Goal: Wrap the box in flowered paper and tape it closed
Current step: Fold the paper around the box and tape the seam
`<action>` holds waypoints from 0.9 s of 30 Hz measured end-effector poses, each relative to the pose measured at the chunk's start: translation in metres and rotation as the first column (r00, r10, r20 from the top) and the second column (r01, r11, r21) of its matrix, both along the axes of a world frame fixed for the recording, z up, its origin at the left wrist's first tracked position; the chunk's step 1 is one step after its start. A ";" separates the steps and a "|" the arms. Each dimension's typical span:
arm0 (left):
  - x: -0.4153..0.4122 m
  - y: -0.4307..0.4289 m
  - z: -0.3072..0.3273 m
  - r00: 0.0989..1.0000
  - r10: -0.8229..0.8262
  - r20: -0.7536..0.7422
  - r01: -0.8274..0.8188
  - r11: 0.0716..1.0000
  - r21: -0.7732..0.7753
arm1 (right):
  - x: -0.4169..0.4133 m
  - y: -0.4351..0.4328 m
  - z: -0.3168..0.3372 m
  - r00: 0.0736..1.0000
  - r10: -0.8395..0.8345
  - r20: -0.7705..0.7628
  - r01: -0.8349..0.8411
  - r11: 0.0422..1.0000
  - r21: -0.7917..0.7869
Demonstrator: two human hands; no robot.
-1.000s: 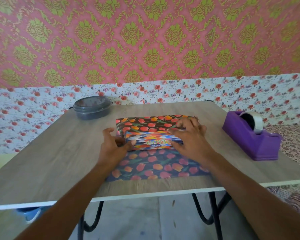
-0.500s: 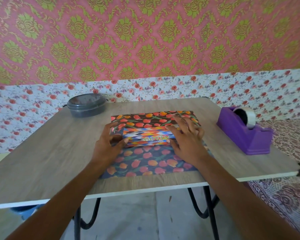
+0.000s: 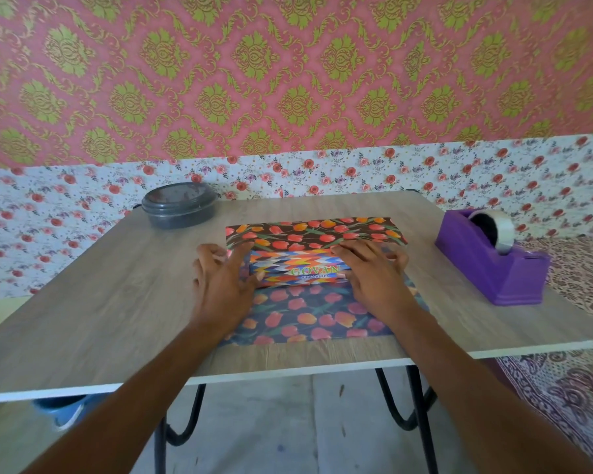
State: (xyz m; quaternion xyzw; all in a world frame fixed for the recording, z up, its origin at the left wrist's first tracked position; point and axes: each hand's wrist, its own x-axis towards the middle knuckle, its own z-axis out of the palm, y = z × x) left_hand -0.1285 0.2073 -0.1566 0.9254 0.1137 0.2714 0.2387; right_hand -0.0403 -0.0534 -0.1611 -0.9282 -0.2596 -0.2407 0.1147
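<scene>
A long box (image 3: 298, 270) with a zigzag colour pattern and the word GOVAN lies on a sheet of dark tulip-printed paper (image 3: 308, 316) in the middle of the table. The far part of the paper (image 3: 314, 232) stands raised behind the box. My left hand (image 3: 221, 285) grips the box's left end, thumb on its front face. My right hand (image 3: 370, 275) lies over the box's right end, fingers spread on top, thumb at the front. The box's ends are hidden under my hands.
A purple tape dispenser (image 3: 492, 265) with a roll of clear tape stands at the table's right edge. A dark round lidded container (image 3: 179, 205) sits at the back left. The wooden table (image 3: 93, 295) ends close to me at a white edge.
The far flap of paper, which lay over the box top, now stands back behind it, leaving the box top bare. Both hands stay on the box ends.
</scene>
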 end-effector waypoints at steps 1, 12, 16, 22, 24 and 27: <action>-0.002 -0.002 0.002 1.000 0.030 0.004 -0.031 0.996 0.089 | 0.000 0.000 0.000 1.000 0.001 -0.007 -0.001 1.000 0.002; 0.020 -0.011 0.008 0.966 -0.245 -0.083 0.258 0.895 0.364 | 0.005 0.000 -0.008 0.990 0.057 0.131 -0.062 0.997 0.035; 0.021 -0.014 -0.001 0.978 -0.209 0.001 0.198 0.928 0.315 | 0.005 -0.002 -0.007 0.988 0.076 0.137 -0.085 0.995 0.059; 0.018 -0.017 0.000 0.984 -0.174 0.027 0.154 0.924 0.349 | 0.002 -0.001 -0.008 0.997 0.028 0.078 -0.034 0.997 0.073; 0.016 -0.020 -0.001 0.988 -0.149 0.037 0.122 0.905 0.407 | 0.003 -0.001 -0.009 0.996 0.001 0.084 -0.005 0.998 0.056; 0.014 -0.023 -0.001 0.993 -0.098 0.060 0.060 0.886 0.461 | 0.004 -0.001 -0.008 0.998 0.004 0.066 -0.006 0.999 0.031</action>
